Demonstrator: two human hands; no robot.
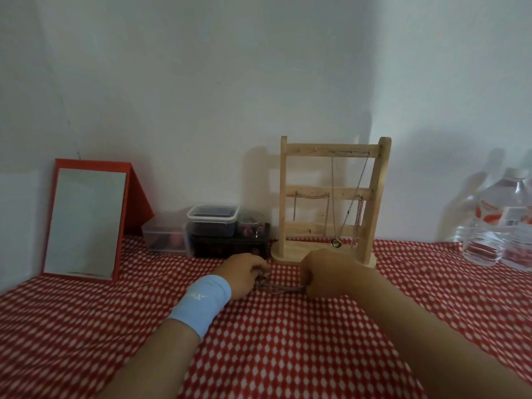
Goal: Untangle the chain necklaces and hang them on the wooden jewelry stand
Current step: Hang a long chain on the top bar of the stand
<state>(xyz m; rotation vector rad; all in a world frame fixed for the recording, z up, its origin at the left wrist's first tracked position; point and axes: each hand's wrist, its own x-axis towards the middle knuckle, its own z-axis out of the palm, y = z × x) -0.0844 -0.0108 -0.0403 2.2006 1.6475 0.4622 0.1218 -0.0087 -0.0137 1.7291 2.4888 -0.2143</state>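
Several necklaces (333,182) already hang on the wooden jewelry stand (283,197), while just before it the left hand (244,273) and right hand (322,272) pinch another tangled chain (280,287), unhung.

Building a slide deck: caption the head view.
Left hand and right hand stretch a chain necklace before the wooden jewelry stand already hung with chains.

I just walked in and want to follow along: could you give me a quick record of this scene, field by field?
Surface: red patterned tablecloth
Left hand: grips the chain
Right hand: grips the same chain
Chain: stretched low over the cloth between both hands
Wooden stand: upright by the wall, necklaces hanging on it
Left of stand: storage boxes, red-framed mirror
Right edge: water bottles
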